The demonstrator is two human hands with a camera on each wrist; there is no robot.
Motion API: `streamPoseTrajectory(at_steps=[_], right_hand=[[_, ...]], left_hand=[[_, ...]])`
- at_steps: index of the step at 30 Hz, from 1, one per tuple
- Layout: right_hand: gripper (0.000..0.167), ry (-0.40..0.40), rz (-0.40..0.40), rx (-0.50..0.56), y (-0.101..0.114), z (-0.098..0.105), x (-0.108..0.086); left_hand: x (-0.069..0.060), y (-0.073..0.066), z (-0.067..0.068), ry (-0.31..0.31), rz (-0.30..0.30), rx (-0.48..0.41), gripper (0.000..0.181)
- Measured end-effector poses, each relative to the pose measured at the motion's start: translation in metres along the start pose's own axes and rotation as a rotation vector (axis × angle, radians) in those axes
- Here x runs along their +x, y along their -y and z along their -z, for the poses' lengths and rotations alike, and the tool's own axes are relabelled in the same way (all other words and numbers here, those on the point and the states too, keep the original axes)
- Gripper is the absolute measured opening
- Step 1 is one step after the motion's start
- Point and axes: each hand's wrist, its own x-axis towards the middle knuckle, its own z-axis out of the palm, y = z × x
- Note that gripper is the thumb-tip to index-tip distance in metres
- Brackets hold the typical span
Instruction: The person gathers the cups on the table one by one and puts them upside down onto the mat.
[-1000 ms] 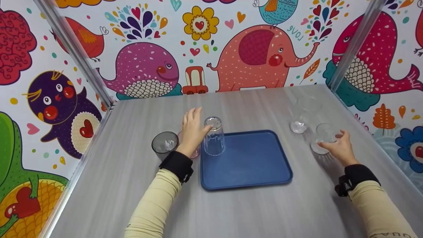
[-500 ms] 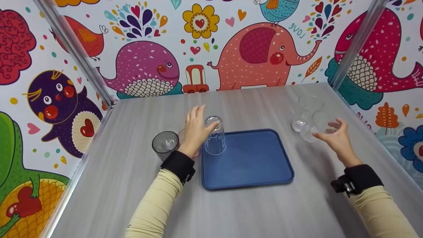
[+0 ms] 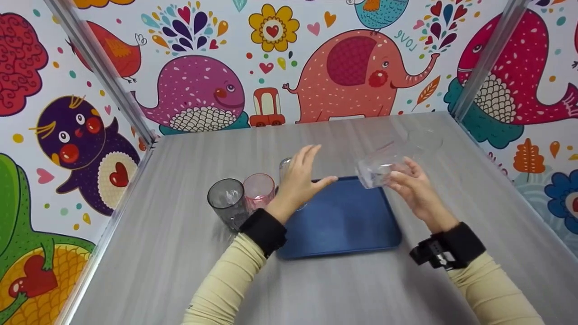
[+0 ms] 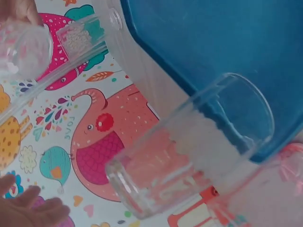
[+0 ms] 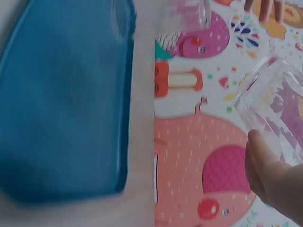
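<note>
A clear glass, tilted in the air above the back right corner of the blue tray, is gripped by the right hand. The right wrist view shows that glass between thumb and fingers. The left hand is above the tray's left side, thumb and fingers spread, holding nothing. Behind it, mostly hidden in the head view, a clear glass stands upside down at the tray's left back corner, seen whole in the left wrist view.
A grey glass and a pink glass stand left of the tray, close together. Another clear glass is at the back right of the table. Patterned walls with metal posts border the table.
The right hand has lifted a clear glass from the right side and carried it left toward the tray. The left hand has moved right, off the upside-down glass, uncovering the pink glass.
</note>
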Motion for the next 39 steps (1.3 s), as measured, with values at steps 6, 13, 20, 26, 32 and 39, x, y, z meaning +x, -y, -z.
streamPoseTrajectory(at_steps=[6, 13, 20, 26, 32, 39], right_hand=[[0.05, 0.098, -0.011, 0.103, -0.016, -0.028, 0.003], [0.047, 0.192, -0.016, 0.159, -0.023, -0.045, 0.0], [0.046, 0.258, 0.001, 0.203, -0.026, -0.049, -0.002], [0.043, 0.243, -0.015, 0.196, -0.028, -0.05, -0.002], [0.045, 0.301, -0.028, 0.148, -0.025, -0.047, -0.002], [0.08, 0.255, -0.081, -0.1, -0.013, -0.028, -0.001]], left_hand=[[0.002, -0.013, -0.012, 0.078, -0.068, -0.065, 0.081], [0.0, -0.016, -0.018, 0.13, -0.065, -0.166, 0.077], [0.001, -0.014, -0.019, 0.117, -0.039, -0.26, 0.073], [0.0, -0.012, -0.018, 0.124, -0.052, -0.298, 0.073], [-0.001, -0.012, -0.015, 0.115, -0.094, -0.293, 0.071], [-0.002, -0.008, 0.007, 0.104, -0.155, -0.215, 0.068]])
